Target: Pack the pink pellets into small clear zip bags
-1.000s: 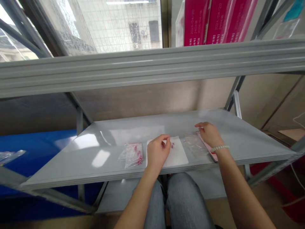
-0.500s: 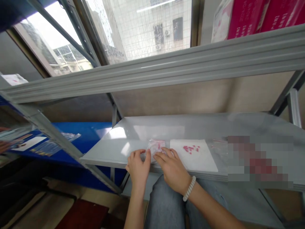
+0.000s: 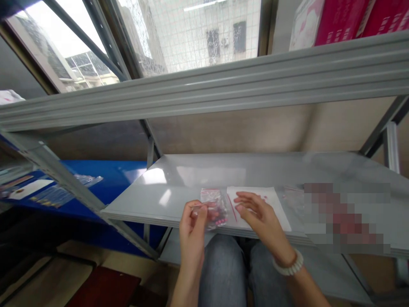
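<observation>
My left hand [image 3: 192, 224] pinches a small clear plastic bag [image 3: 214, 210] with pink beads inside, lifted just off the front edge of the grey shelf [image 3: 179, 179]. My right hand [image 3: 260, 215], with a white bead bracelet at the wrist, hovers with its fingers apart over a white sheet [image 3: 275, 204] that lies on the shelf. It holds nothing. A few loose pink beads [image 3: 264, 197] show on the sheet past my fingertips. A thin red strip of the bag's seal runs between my two hands.
More clear bags [image 3: 292, 198] lie right of the sheet beside a blurred patch. A grey shelf beam [image 3: 204, 98] crosses overhead, with pink boxes [image 3: 338, 19] on it. A blue shelf [image 3: 108, 179] with papers stands at the left. My jeans-clad knees [image 3: 223, 268] sit under the shelf.
My left hand has lifted the bag of beads off the shelf. My right hand has let go of it and moved right over the white sheet, covering most of the loose beads.
</observation>
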`<state>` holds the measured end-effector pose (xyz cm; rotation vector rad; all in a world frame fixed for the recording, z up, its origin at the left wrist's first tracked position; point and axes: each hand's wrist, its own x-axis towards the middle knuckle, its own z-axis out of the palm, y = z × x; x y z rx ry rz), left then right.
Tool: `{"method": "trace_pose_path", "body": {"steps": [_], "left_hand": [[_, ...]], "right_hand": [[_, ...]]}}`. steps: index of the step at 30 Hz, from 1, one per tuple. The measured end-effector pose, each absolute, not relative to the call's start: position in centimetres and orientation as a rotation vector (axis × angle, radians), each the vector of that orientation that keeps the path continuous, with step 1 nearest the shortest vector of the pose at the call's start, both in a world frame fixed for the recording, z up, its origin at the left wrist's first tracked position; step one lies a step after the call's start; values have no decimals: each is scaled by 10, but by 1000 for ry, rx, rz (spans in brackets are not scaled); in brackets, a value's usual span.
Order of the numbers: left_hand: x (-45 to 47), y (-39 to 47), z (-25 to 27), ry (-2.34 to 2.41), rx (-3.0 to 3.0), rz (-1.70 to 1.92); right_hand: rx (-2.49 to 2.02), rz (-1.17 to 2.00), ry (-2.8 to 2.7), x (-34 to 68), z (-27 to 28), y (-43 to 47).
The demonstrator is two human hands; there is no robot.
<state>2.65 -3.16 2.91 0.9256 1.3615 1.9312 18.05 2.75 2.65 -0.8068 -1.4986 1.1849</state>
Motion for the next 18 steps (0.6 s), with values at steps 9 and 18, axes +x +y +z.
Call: {"method": "trace_pose_path", "body": {"steps": [9, 18], "left_hand": [[54, -34, 20, 1410, 1117, 1791], [55, -56, 42, 1875, 1620, 1943]], "right_hand": [[-784, 1707, -1314, 217, 24, 7], [-687, 1930, -1255, 223, 27, 1]]}}
